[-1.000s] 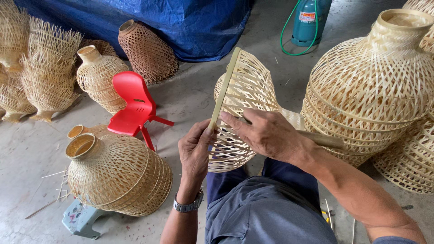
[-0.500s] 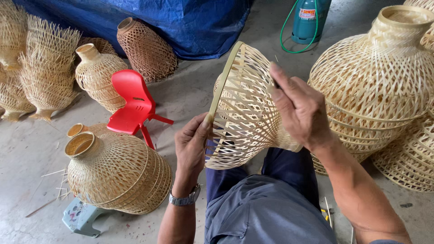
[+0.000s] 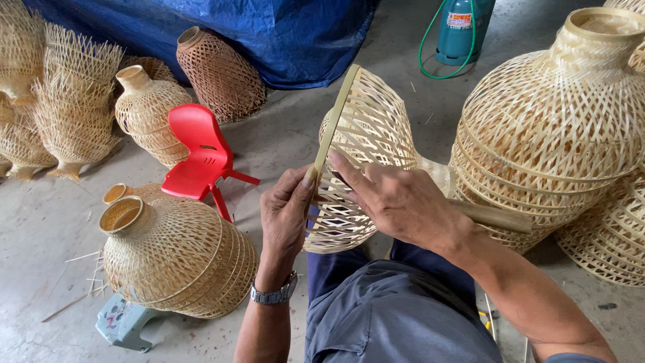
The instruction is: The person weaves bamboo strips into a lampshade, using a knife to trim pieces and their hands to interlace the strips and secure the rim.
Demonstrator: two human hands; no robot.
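Bamboo lampshade, half woven and bell-shaped, sits tipped on its side over my lap, its open rim turned toward the left so I can get at the edge. My left hand curls round the lower part of that rim, thumb pressed against the flat hoop strip, fingers closed enough to steady it. My right hand lies across the weave near the rim, forefinger stretched along the hoop and the other fingers bent; a pale stick-like handle juts out behind the wrist, though I cannot tell whether the fingers grip it. On the concrete floor, a finished woven shade rests on a small grey stool at my left, beside a red child's chair. A large stack of shades stands at my right, kept near.
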